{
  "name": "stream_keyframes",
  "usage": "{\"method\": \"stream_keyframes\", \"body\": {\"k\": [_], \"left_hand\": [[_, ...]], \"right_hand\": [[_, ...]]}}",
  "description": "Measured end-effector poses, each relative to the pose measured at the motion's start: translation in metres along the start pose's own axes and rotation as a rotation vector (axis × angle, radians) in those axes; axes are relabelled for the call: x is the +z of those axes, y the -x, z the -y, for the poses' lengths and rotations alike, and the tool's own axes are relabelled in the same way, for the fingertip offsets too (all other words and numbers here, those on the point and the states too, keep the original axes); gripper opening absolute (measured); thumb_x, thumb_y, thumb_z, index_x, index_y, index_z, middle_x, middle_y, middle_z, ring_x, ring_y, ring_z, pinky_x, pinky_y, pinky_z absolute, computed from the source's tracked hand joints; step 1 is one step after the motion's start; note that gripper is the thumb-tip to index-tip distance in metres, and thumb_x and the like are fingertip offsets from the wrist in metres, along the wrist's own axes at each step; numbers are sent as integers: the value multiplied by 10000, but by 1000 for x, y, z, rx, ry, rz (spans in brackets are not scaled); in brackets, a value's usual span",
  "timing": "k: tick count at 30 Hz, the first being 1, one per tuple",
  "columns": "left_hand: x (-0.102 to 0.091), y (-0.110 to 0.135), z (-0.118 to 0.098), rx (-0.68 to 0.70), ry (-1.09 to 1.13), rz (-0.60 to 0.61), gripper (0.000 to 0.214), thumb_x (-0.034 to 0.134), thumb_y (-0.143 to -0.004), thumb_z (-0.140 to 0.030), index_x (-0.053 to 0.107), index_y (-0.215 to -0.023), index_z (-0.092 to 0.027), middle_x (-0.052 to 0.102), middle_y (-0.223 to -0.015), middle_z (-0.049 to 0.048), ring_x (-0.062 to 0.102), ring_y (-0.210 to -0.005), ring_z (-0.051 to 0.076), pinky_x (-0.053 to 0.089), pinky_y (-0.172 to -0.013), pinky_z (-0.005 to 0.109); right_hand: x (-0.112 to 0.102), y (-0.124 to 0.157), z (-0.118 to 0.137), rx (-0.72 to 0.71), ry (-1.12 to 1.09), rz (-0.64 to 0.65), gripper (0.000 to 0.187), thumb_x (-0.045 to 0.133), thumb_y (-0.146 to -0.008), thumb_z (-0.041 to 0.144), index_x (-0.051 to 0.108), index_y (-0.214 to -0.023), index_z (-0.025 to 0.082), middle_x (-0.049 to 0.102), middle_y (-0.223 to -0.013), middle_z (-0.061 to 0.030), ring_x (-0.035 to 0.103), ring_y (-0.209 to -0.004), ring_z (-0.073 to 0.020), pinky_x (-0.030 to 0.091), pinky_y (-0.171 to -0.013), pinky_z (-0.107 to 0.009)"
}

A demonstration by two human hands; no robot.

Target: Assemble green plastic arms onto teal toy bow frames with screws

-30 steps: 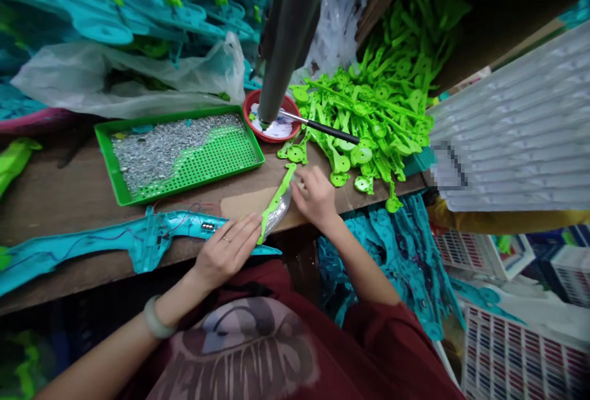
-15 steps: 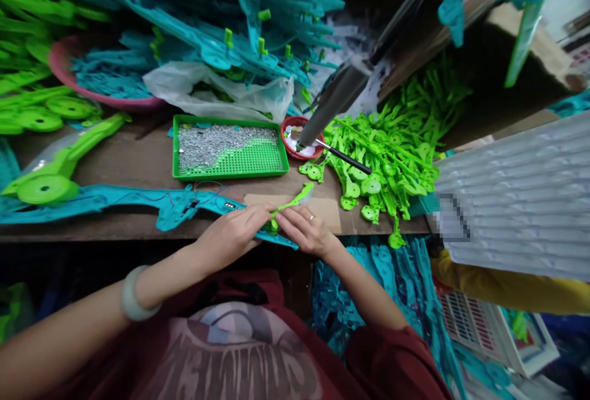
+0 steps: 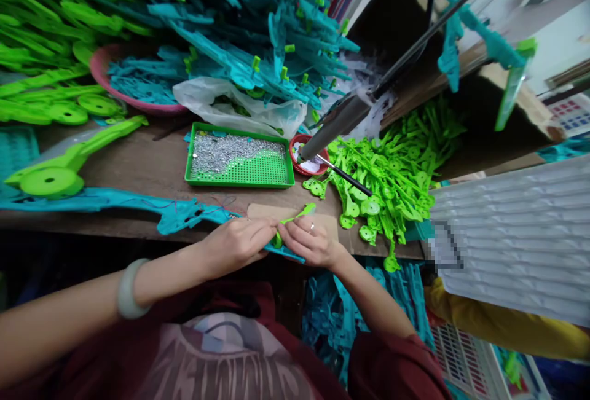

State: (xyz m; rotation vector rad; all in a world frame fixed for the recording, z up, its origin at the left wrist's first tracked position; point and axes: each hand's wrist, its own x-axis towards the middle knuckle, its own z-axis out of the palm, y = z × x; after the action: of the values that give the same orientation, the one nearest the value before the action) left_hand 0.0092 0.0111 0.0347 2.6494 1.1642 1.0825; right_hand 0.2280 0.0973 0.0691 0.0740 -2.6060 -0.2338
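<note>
A long blue plastic part (image 3: 179, 214) with thin wires on it lies along the table's front edge, its right end passing under my hands. My left hand (image 3: 239, 241) is closed over that blue part, its fingertips meeting a small bright green plastic part (image 3: 305, 211). My right hand (image 3: 310, 241), with a ring on one finger, pinches the green part from the other side. The green part lies against the blue one and sticks up past my right fingers. Just where they join is hidden by my fingers. A piece of cardboard (image 3: 329, 227) lies behind my hands.
A green tray (image 3: 262, 172) of small screws stands behind, beside a red basket (image 3: 295, 160). A dark-handled tool (image 3: 350, 180) hangs over heaped green parts (image 3: 387, 172). Blue parts (image 3: 258, 37) pile up behind a pink bowl (image 3: 99, 71). Another person's yellow sleeve (image 3: 507, 323) shows at right.
The view has shifted and tilted slightly, so the table's things appear a little lower and to the right. My fingers stay at the green part, with the right fingers more curled.
</note>
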Motion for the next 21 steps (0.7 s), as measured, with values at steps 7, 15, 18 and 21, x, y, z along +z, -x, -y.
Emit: {"method": "stream_keyframes", "body": {"k": [7, 15, 18, 21], "left_hand": [[-2, 2, -1, -80, 53, 51, 199, 528, -952, -165, 548, -1145, -122, 727, -1134, 140, 727, -1030, 250, 612, -840, 338], [-4, -5, -5, -71, -25, 73, 133, 464, -976, -187, 585, -1004, -141, 716, -1048, 132, 721, -895, 231, 591, -744, 320], [-4, -6, -7, -23, -70, -5, 220, 384, -1005, -172, 597, -998, -117, 723, -1034, 147, 724, -868, 223, 597, -744, 321], [-4, -7, -9, 16, -103, -71, 253, 366, -1014, -148, 613, -975, -114, 737, -990, 137, 731, -861, 204, 602, -762, 296]], "right_hand": [[-5, -12, -14, -64, -35, 114, 157, 495, -986, 136, 648, -954, 125, 662, -819, -57, 553, -727, -161, 444, -629, -303], [-14, -39, -36, -297, 62, 145, 270, 480, -975, 211, 475, -705, 200, 435, -655, 15, 427, -612, -140, 242, -512, -298], [-9, -41, -41, -366, 2, 103, 354, 432, -1009, 350, 449, -686, 206, 388, -645, 20, 402, -587, -140, 226, -500, -306], [-5, -44, -44, -439, -45, 80, 405, 414, -1015, 418, 434, -667, 211, 350, -639, 30, 368, -559, -133, 223, -491, -314]]}}
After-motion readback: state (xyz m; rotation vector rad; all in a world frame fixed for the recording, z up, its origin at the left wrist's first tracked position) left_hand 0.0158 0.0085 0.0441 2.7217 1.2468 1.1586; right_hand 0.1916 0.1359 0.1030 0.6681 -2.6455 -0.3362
